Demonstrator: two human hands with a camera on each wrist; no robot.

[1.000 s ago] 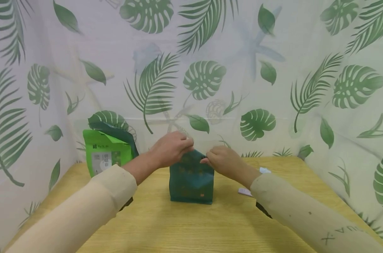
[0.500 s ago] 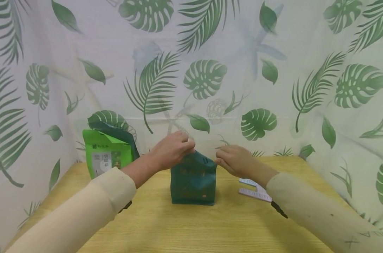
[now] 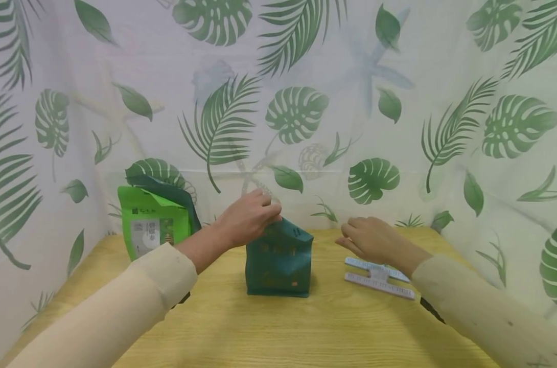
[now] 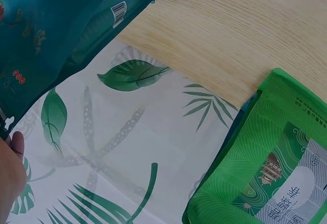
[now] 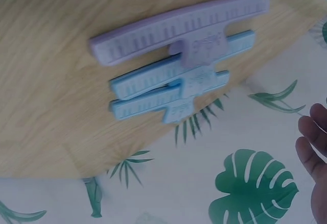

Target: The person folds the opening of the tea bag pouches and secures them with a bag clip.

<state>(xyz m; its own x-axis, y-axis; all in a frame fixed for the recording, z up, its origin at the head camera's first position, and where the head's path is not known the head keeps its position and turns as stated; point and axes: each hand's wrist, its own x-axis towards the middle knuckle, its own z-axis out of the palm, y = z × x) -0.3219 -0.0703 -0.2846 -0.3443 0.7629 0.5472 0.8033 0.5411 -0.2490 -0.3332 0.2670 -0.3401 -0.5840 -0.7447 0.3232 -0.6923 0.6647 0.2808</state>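
Note:
A teal tea bag [image 3: 278,266] stands upright near the middle of the table. My left hand [image 3: 253,217] pinches its top left corner, and that hand shows at the left edge of the left wrist view, fingertips at the bag's top. The bag's top right side slopes down, uncovered by any hand. My right hand [image 3: 377,240] is apart from the bag, over the right side of the table, its fingers [image 5: 309,132] loosely bent with nothing in them. Below it lie a purple bag clip [image 5: 179,27] and two light blue bag clips [image 5: 148,76], side by side.
A bright green tea bag [image 3: 156,222] with a white label stands at the left, a dark teal bag [image 3: 193,207] close behind it. The wooden table [image 3: 269,332] ends at a leaf-printed cloth backdrop [image 3: 306,61] at the back and sides.
My right hand has let go of the bag's top right corner and moved right, over the bag clips, which are now more exposed. My left hand keeps its hold on the bag.

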